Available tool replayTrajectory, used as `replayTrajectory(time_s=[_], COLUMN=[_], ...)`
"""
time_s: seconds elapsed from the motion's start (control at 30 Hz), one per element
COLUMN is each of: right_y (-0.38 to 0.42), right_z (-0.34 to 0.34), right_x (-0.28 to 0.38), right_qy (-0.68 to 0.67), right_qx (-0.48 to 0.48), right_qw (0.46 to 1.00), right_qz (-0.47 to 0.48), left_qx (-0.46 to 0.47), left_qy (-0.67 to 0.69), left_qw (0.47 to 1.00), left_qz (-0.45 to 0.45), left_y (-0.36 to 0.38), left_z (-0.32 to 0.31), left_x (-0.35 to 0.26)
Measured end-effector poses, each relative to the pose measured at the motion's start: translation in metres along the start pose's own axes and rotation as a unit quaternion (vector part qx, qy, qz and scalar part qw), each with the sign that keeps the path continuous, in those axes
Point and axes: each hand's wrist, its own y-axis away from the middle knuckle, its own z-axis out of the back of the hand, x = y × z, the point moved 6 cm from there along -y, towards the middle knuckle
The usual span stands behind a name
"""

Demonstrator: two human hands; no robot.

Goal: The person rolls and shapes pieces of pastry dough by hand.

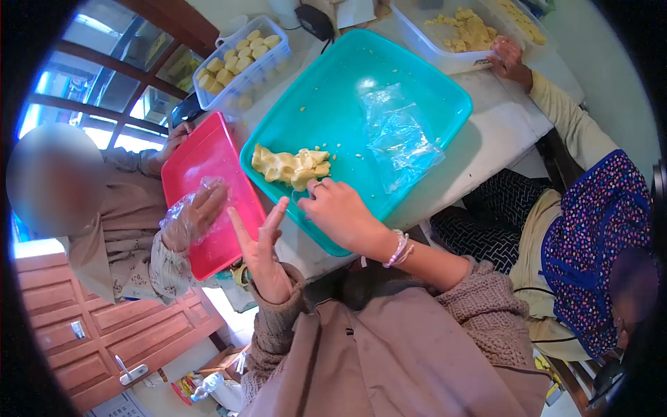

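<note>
My left hand [262, 254] is raised beside the near left corner of the teal tray [333, 104], fingers spread, with nothing in it. My right hand [344, 215] reaches over the tray's near rim, its fingers curled together at the lower edge of a lump of pale yellow dough [288, 167]. What those fingers pinch, if anything, is hidden. Small crumbs lie around the dough. A crumpled clear plastic bag [403, 135] rests on the right side of the tray.
At left, a person's plastic-covered hand [198, 212] is over a pink tray [201, 163]. A clear box [243, 62] of round dough pieces stands behind it. At the right, another person's hand [511, 59] touches a tub [438, 52] with dough. All stand on a white table [479, 146].
</note>
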Motion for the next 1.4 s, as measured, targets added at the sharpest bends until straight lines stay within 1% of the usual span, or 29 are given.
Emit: replayTrajectory(time_s=[0.07, 0.17, 0.23, 0.27, 0.37, 0.47, 0.57, 0.67, 0.77, 0.87, 0.97, 1.07, 1.17, 1.27, 1.4], right_y=[-0.009, -0.012, -0.008, -0.005, 0.005, 0.008, 0.009, 0.011, 0.012, 0.012, 0.011, 0.013, 0.015, 0.015, 0.017], right_z=[-0.010, -0.012, -0.015, -0.014, 0.010, 0.009, 0.034, 0.040, 0.037, 0.039, 0.043, 0.040, 0.034, 0.038, 0.036], right_x=[0.008, 0.008, 0.001, -0.004, -0.015, -0.035, -0.038, -0.040, -0.039, -0.035, -0.029, -0.029, -0.030, -0.029, -0.032], right_qy=[0.030, 0.036, 0.011, -0.002, -0.150, -0.319, -0.416, -0.454, -0.424, -0.423, -0.385, -0.351, -0.353, -0.325, -0.295], right_qx=[0.028, 0.036, 0.024, 0.019, -0.003, 0.072, 0.014, -0.079, -0.106, -0.113, -0.113, -0.115, -0.128, -0.139, -0.153], right_qw=[0.999, 0.998, 0.998, 0.998, 0.986, 0.937, 0.883, 0.868, 0.892, 0.894, 0.914, 0.926, 0.923, 0.930, 0.937], right_qz=[-0.010, -0.028, -0.049, -0.061, -0.069, -0.121, -0.216, -0.184, -0.115, -0.095, -0.063, -0.070, -0.079, -0.099, -0.109], left_qx=[0.022, 0.035, 0.040, 0.026, 0.026, 0.062, 0.105, 0.117, 0.118, 0.119, 0.119, 0.127, 0.139, 0.143, 0.157], left_qy=[0.009, 0.050, 0.061, 0.045, 0.047, 0.056, 0.127, 0.181, 0.176, 0.173, 0.193, 0.203, 0.207, 0.162, 0.148], left_qw=[1.000, 0.998, 0.997, 0.998, 0.998, 0.996, 0.986, 0.975, 0.975, 0.975, 0.971, 0.969, 0.967, 0.976, 0.976], left_qz=[0.005, 0.016, 0.023, 0.017, 0.018, 0.018, 0.024, 0.055, 0.063, 0.076, 0.078, 0.066, 0.059, 0.033, 0.017], left_y=[0.004, 0.008, 0.008, 0.009, 0.010, 0.010, 0.010, 0.008, 0.006, 0.006, 0.009, 0.010, 0.010, 0.011, 0.010], left_z=[0.001, 0.005, 0.008, 0.009, 0.009, 0.002, -0.009, -0.016, -0.018, -0.021, -0.025, -0.026, -0.026, -0.032, -0.034], left_x=[-0.001, -0.001, -0.001, -0.002, -0.002, 0.003, 0.005, 0.002, 0.005, 0.008, 0.012, 0.010, 0.009, 0.004, 0.004])
